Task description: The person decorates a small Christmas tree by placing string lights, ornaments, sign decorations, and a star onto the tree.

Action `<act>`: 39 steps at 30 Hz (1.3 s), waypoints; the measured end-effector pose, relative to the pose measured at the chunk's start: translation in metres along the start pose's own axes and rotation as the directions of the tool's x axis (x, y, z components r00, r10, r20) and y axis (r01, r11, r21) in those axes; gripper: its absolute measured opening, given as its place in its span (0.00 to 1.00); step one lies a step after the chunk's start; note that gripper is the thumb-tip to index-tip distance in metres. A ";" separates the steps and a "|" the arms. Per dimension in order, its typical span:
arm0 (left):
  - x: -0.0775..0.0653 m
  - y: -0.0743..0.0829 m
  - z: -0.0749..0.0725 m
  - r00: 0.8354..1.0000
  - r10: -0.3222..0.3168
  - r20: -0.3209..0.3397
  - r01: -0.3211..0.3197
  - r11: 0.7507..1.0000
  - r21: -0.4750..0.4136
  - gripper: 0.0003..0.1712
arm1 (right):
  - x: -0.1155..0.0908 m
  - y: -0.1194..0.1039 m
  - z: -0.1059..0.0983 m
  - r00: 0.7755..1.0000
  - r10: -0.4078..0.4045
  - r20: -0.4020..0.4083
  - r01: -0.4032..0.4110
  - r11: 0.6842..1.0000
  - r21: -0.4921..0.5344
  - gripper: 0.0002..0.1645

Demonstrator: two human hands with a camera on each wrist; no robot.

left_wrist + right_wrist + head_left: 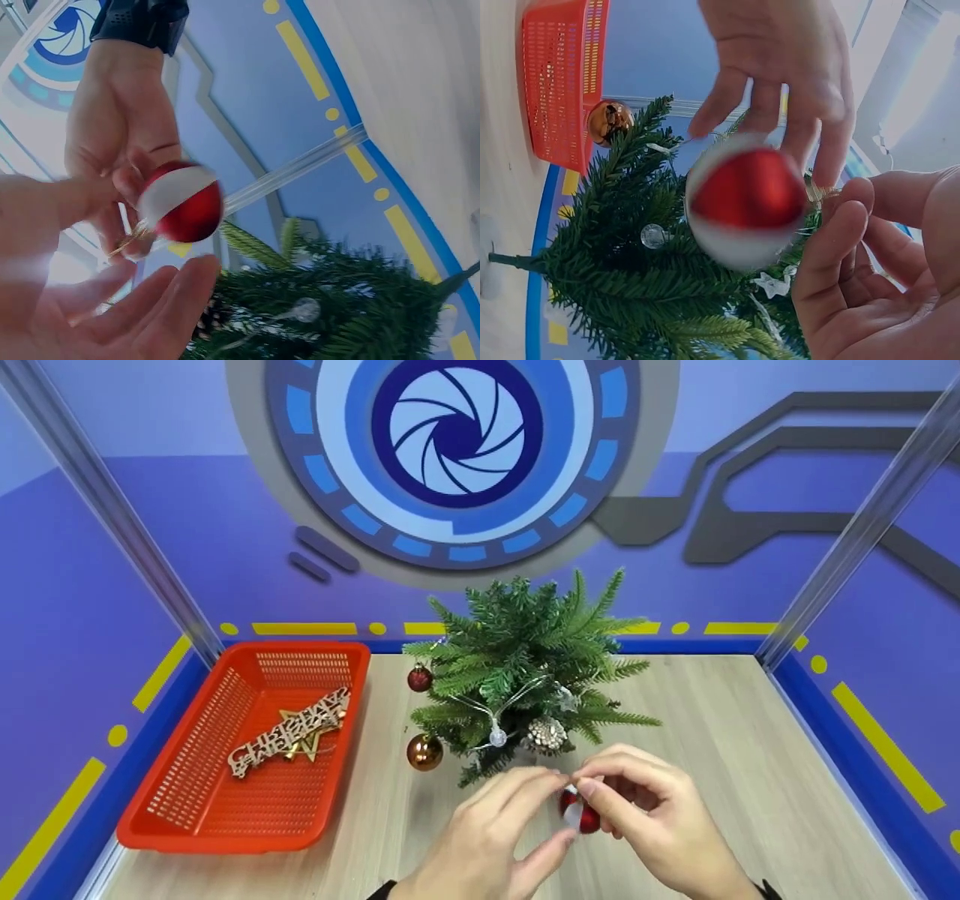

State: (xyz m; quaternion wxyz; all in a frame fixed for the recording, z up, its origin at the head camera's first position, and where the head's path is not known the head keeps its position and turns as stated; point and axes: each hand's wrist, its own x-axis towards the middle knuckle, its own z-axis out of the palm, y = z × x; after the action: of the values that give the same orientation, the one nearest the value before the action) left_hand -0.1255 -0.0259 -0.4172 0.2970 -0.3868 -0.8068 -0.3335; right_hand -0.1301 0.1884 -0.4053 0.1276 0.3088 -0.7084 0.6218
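A red and white Christmas bauble [590, 819] hangs by its cap and gold string [825, 193] in front of the small Christmas tree [525, 652]. My right hand [664, 814] pinches that string between thumb and forefinger. Around the bauble's other side is my left hand [487, 825], fingers nearly straight and fingertips right by the string, thumb apart below. In the left wrist view the bauble [184, 206] shows between both hands. Blurred in the right wrist view, the bauble [746, 195] overlaps the branches.
On the tree hang a dark red bauble [420, 678], a copper bauble [425, 752], a frosted pine cone [546, 734] and a string of clear lights [497, 736]. To the left, a red basket [135, 831] holds wooden lettering [289, 733] and a gold star [310, 746].
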 end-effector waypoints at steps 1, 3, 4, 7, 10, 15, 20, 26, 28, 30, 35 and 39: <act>0.003 0.002 0.000 1.000 -0.012 -0.019 0.012 1.000 -0.004 0.23 | 0.000 0.000 0.000 1.000 -0.004 -0.007 0.004 1.000 -0.024 0.15; 0.008 0.004 0.001 0.998 -0.035 -0.051 0.034 0.999 -0.029 0.15 | -0.001 0.000 0.000 1.000 -0.014 -0.017 0.013 0.998 -0.065 0.16; 0.009 0.005 0.002 0.997 -0.044 -0.057 0.042 0.998 -0.037 0.13 | -0.001 0.000 0.000 1.000 -0.020 -0.022 0.018 0.996 -0.082 0.16; 0.013 0.008 0.003 0.996 -0.056 -0.065 0.053 0.998 -0.043 0.08 | -0.002 0.003 0.000 0.999 -0.035 -0.020 0.033 0.994 -0.108 0.17; 0.013 0.008 0.006 0.997 -0.051 -0.062 0.050 0.998 -0.025 0.06 | -0.003 0.006 -0.001 0.999 -0.040 0.002 0.040 0.992 -0.117 0.18; 0.011 0.007 0.010 0.997 -0.070 -0.037 0.070 0.998 -0.007 0.04 | -0.005 0.009 -0.005 0.999 -0.030 0.042 0.037 0.987 -0.159 0.19; 0.009 0.007 0.016 0.994 -0.074 -0.081 0.076 0.997 0.030 0.03 | -0.005 0.010 -0.006 0.996 -0.074 0.043 0.082 0.969 -0.234 0.22; 0.009 0.009 0.021 0.990 -0.110 -0.084 0.113 0.993 0.026 0.03 | -0.001 0.008 -0.005 0.991 -0.136 0.015 0.134 0.951 -0.279 0.24; 0.009 0.009 0.021 0.990 -0.122 -0.072 0.123 0.992 0.012 0.02 | -0.001 0.005 -0.004 0.992 -0.128 0.012 0.126 0.953 -0.276 0.24; 0.009 0.009 0.021 0.989 -0.131 -0.071 0.132 0.991 -0.002 0.02 | -0.001 0.002 -0.004 0.993 -0.115 0.016 0.115 0.957 -0.267 0.23; 0.011 0.010 0.021 0.986 -0.143 -0.080 0.142 0.990 -0.022 0.02 | -0.003 0.002 -0.006 0.999 -0.036 0.041 0.045 0.965 -0.257 0.19; 0.013 0.010 0.021 0.984 -0.152 -0.092 0.152 0.988 -0.008 0.02 | -0.006 0.008 -0.007 0.998 0.024 0.050 -0.008 0.955 -0.295 0.17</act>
State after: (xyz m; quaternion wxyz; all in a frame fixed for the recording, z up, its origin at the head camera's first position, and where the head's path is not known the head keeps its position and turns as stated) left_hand -0.1283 0.0007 -0.4176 0.3073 -0.3084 -0.8193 -0.3731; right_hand -0.1315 0.1967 -0.4135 0.1485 0.2969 -0.7988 0.5017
